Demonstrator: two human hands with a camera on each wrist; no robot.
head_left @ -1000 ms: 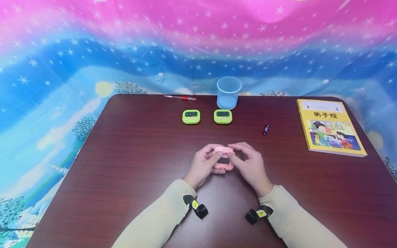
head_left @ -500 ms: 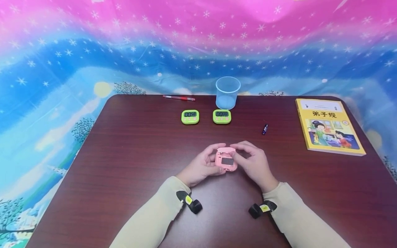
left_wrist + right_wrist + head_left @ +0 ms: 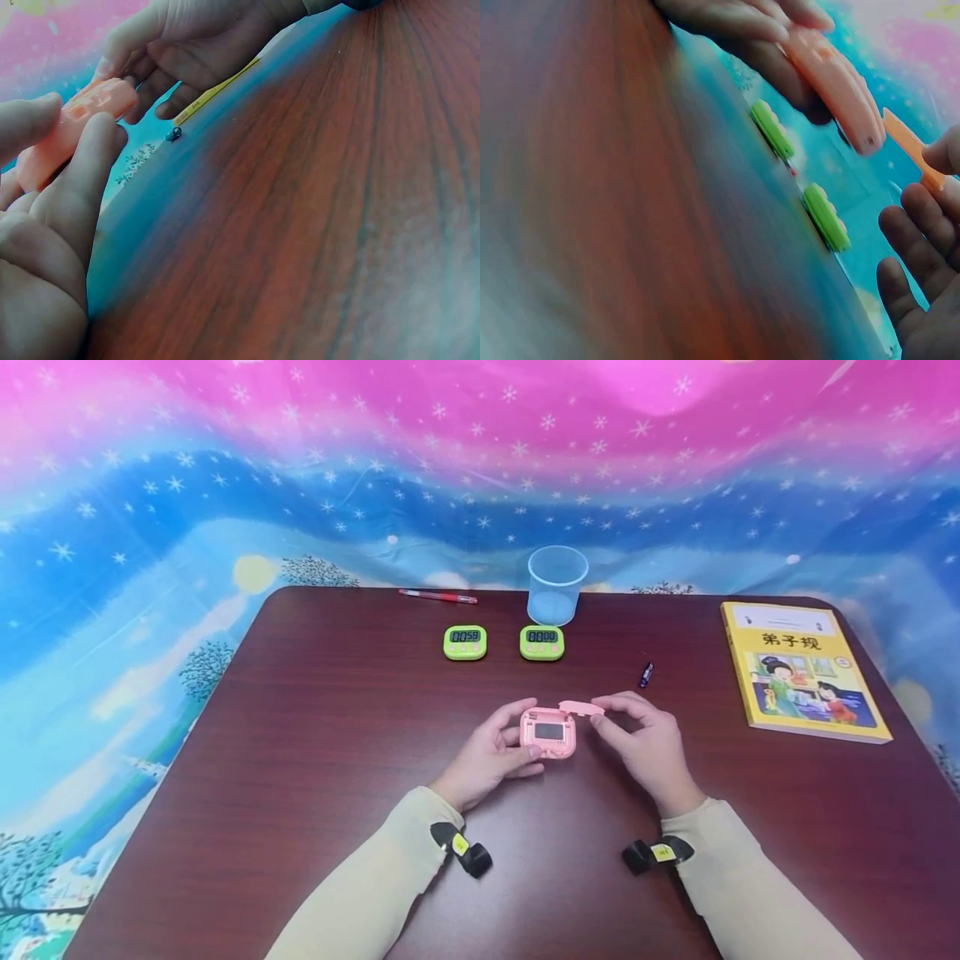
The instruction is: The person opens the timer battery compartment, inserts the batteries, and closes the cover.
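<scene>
Two green timers (image 3: 502, 642) — cup (image 3: 556, 584) behind — beyond both hands (image 3: 491, 756).

cover (image 3: 581, 707): was on pink timer (image 3: 549, 734), now off, pinched by right hand (image 3: 647, 745) just beside top-right edge | R hand: moved right, off timer | timer: open back now shows, only left hand (image 3: 491, 755) holds it

My left hand (image 3: 491, 756) is curled in a cupping grip, and my right hand (image 3: 648, 747) pinches with thumb and forefinger, both forearms extended forward.
</scene>
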